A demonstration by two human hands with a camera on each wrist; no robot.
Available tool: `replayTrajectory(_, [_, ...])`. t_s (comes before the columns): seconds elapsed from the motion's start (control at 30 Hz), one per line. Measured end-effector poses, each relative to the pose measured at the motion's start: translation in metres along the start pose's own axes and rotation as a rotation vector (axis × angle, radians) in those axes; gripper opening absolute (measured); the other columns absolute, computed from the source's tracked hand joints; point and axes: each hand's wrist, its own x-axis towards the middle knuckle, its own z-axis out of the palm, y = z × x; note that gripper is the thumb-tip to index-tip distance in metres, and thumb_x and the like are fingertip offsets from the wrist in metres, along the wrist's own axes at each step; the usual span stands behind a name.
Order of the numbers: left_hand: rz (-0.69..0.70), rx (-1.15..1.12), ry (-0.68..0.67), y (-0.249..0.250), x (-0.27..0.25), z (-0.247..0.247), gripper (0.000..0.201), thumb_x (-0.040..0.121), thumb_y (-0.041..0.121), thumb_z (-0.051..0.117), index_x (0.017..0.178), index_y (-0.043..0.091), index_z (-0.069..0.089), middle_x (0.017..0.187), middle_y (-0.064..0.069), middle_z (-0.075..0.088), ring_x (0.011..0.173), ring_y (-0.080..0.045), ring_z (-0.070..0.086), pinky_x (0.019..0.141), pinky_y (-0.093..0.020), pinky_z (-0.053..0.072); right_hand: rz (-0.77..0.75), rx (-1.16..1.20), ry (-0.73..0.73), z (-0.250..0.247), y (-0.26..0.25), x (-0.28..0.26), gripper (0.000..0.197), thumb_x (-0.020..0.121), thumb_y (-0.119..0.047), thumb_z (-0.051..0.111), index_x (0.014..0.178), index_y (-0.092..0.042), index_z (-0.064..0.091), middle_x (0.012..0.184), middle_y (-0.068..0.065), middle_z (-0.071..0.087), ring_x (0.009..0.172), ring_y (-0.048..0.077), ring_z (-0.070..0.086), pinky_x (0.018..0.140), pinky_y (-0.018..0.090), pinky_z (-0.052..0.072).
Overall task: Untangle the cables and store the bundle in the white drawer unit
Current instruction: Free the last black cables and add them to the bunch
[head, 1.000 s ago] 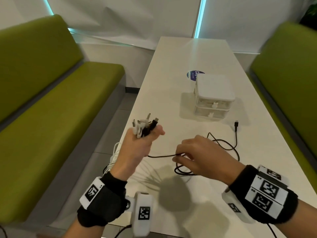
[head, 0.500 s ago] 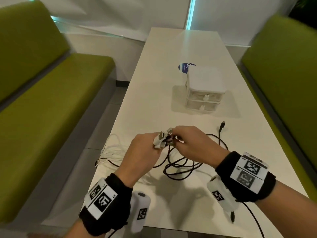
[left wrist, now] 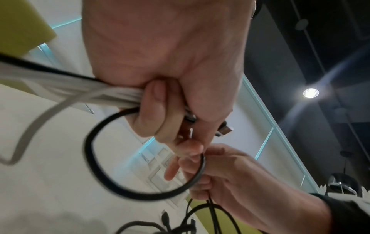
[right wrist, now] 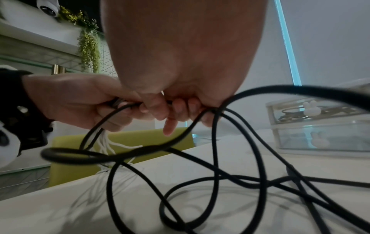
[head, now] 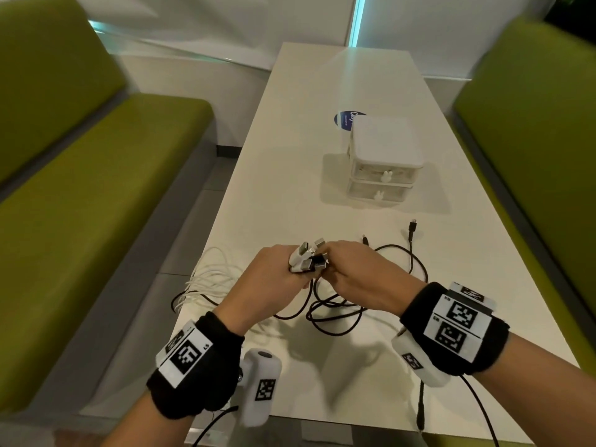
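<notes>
My left hand (head: 274,275) grips a bunch of white and black cable ends (head: 306,259), plugs sticking up past the fingers. My right hand (head: 351,272) meets it from the right and pinches a black cable (right wrist: 200,120) at the same bunch. In the left wrist view the left hand (left wrist: 166,110) curls round white cables (left wrist: 80,88) and a black loop (left wrist: 124,190). Black cable loops (head: 348,311) lie on the white table (head: 290,188) under the hands; white cables (head: 209,275) trail over the left edge. The white drawer unit (head: 383,156), both drawers closed, stands beyond.
Green benches (head: 96,204) flank the narrow table on both sides. A blue round sticker (head: 345,119) lies behind the drawer unit. Two loose black plugs (head: 412,225) rest on the table between hands and drawers. The top drawer (right wrist: 320,110) holds coiled cables.
My left hand came down and right with the bunch of plugs. My right hand left the black cable on the table and rose to meet the bunch. The head view shifted left.
</notes>
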Motion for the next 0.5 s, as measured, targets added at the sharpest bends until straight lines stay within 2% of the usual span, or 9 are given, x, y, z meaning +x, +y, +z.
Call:
replayTrajectory(0.07, [-0.002,-0.071,0.083,0.002,0.000,-0.005,0.033,0.091,0.022,0.063,0.060,0.025,0.051,0.050,0.012,0.052,0.051,-0.004,0.043,0.050,-0.017,0.032,0.014,0.071,0.016,-0.002,0.002,0.000,0.017,0.100,-0.023,0.041,0.086,-0.031,0.046,0.078,-0.005,0.061,0.069,0.012,0.053,0.067,0.033,0.041])
replayTrajectory(0.13, [-0.093,-0.244,0.256,0.000,0.002,-0.015,0.034,0.093,0.019,0.061,0.060,0.024,0.053,0.043,0.016,0.049,0.044,-0.001,0.040,0.047,-0.015,0.030,0.069,0.178,0.070,-0.008,0.007,0.000,0.021,0.102,-0.032,0.043,0.085,-0.024,0.051,0.065,-0.009,0.056,0.057,0.007,0.046,0.058,0.027,0.037])
replayTrajectory(0.2, [-0.183,-0.380,0.393,-0.005,0.005,-0.026,0.037,0.093,0.022,0.060,0.057,0.022,0.052,0.040,0.015,0.044,0.042,-0.003,0.037,0.049,-0.021,0.029,0.125,0.258,0.107,-0.013,0.012,-0.001,0.032,0.101,-0.041,0.045,0.077,-0.024,0.058,0.056,-0.015,0.053,0.051,0.005,0.045,0.053,0.018,0.034])
replayTrajectory(0.27, [-0.208,-0.361,0.435,-0.007,0.004,-0.029,0.037,0.094,0.026,0.059,0.057,0.023,0.052,0.041,0.016,0.043,0.043,-0.005,0.037,0.052,-0.025,0.028,0.114,0.258,0.087,-0.013,0.012,-0.001,0.036,0.100,-0.044,0.045,0.072,-0.027,0.059,0.050,-0.021,0.051,0.049,0.003,0.045,0.050,0.015,0.033])
replayTrajectory(0.4, [-0.243,-0.465,0.517,-0.011,0.004,-0.029,0.034,0.093,0.026,0.060,0.060,0.021,0.059,0.043,0.015,0.044,0.045,-0.005,0.038,0.053,-0.026,0.030,0.110,0.274,0.070,-0.010,0.012,-0.002,0.040,0.101,-0.045,0.041,0.071,-0.026,0.061,0.046,-0.020,0.047,0.049,0.002,0.044,0.052,0.016,0.031])
replayTrajectory(0.5, [-0.245,-0.518,0.523,-0.014,0.002,-0.030,0.038,0.092,0.026,0.059,0.054,0.024,0.056,0.046,0.012,0.039,0.048,-0.011,0.032,0.051,-0.027,0.027,0.121,0.249,0.042,-0.009,0.014,-0.004,0.044,0.101,-0.044,0.043,0.072,-0.018,0.060,0.049,-0.023,0.052,0.049,0.001,0.045,0.052,0.016,0.032])
